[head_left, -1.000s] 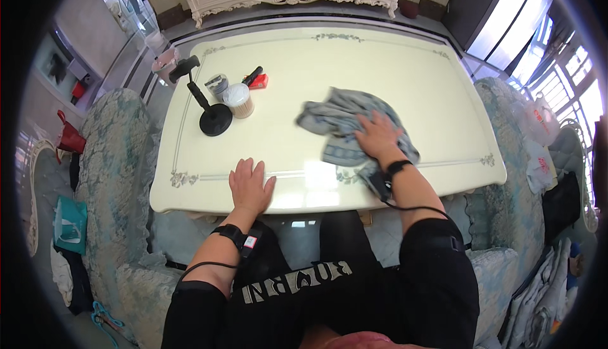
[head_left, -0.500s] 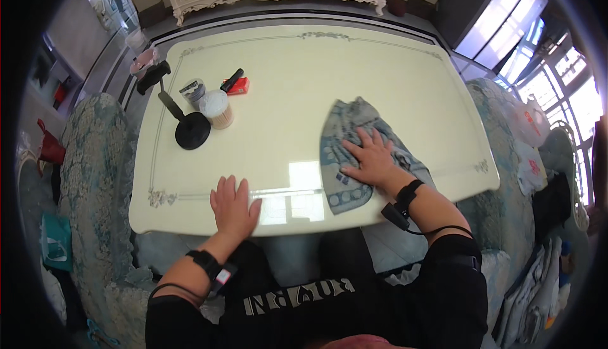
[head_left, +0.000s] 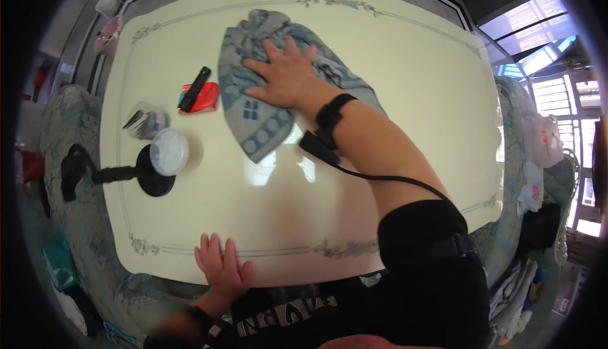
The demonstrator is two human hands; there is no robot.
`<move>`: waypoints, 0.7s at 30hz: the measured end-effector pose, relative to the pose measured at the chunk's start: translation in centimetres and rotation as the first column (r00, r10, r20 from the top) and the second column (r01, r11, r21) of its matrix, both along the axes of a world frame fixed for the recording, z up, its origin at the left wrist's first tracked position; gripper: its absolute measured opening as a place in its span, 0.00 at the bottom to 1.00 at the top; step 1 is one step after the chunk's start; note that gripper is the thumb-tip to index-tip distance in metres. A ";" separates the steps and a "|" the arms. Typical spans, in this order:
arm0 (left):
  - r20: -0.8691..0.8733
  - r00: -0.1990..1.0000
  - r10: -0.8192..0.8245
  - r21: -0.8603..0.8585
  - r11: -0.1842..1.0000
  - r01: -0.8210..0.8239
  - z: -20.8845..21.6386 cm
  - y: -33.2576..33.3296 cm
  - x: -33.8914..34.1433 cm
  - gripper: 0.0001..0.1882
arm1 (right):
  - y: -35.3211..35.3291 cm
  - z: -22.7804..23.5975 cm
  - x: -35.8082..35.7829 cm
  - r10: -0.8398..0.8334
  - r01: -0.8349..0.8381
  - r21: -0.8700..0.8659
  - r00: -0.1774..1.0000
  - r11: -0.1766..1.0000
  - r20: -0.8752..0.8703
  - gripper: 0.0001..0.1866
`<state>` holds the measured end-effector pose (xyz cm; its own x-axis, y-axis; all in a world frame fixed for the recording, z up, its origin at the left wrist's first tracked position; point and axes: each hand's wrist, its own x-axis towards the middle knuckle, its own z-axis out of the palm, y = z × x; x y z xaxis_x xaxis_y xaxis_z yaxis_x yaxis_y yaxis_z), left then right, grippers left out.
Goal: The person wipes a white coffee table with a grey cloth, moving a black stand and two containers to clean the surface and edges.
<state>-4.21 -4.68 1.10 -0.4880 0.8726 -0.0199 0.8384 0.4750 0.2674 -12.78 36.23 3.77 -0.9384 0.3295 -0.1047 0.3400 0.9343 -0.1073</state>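
Right hand flat on the cloth, small things close by at eight o'clock

On my feed the right hand [head_left: 284,75] lies palm down with its fingers well spread, resting on a crumpled blue-grey patterned cloth [head_left: 269,121]; I see no fingers closed round any of it. The cloth sits at about eleven o'clock from the middle of the pale counter [head_left: 430,127], bunched at its far end and spread flatter toward me. A black box [head_left: 318,148] hangs at the right wrist, its cable [head_left: 386,177] running back up the arm.

From that hand, between eight and nine o'clock, I find a red packet [head_left: 204,101] with a black cylinder [head_left: 195,89] across it, just beside the cloth. Farther along lie a clear tub [head_left: 151,123] and, at eight, a white-lidded tub [head_left: 170,152] overlapping the base of a black stand [head_left: 152,181] in my view; whether they touch I can't tell. The stand's arm leans toward nine o'clock, past the counter's edge.

The left hand [head_left: 223,266], between six and seven, rests open and empty near the counter's near edge.

My worry is the crowded left side: a wide sweep that way could let the cloth's edge catch the cylinder and roll it off the packet, or shove the tubs into the stand and tip it. The loose cable could also snag if the arm swings far.
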 end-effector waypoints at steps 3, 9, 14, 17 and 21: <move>-0.039 0.999 -0.004 -0.016 1.000 0.003 0.2 -0.1 0.0 0.32 | 1.9 -0.2 -2.6 -0.077 0.077 -0.026 0.996 0.997 -0.032 0.37; -0.083 0.996 -0.031 0.017 0.999 0.033 0.1 0.1 0.0 0.32 | 8.3 -0.3 -2.9 -0.188 0.188 0.017 0.982 0.982 -0.003 0.38; -0.111 0.992 -0.055 -0.025 0.998 0.053 0.5 0.5 -0.1 0.32 | 15.3 -1.0 4.3 -0.431 0.433 0.133 0.901 0.892 -0.045 0.37; -0.139 0.989 -0.045 -0.008 0.999 0.044 0.5 0.2 -0.1 0.33 | 17.5 -0.8 10.1 -0.562 0.557 0.140 0.827 0.819 -0.006 0.38; -0.128 0.991 -0.035 -0.015 0.999 0.033 0.6 0.6 0.0 0.33 | 17.6 -1.0 18.6 -0.653 0.647 0.146 0.758 0.748 -0.016 0.37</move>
<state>-4.20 -4.04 1.72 -0.4570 0.8889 0.0300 0.8812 0.4480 0.1508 5.79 53.78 2.78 -0.4888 0.8715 -0.0399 0.8714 0.4899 0.0250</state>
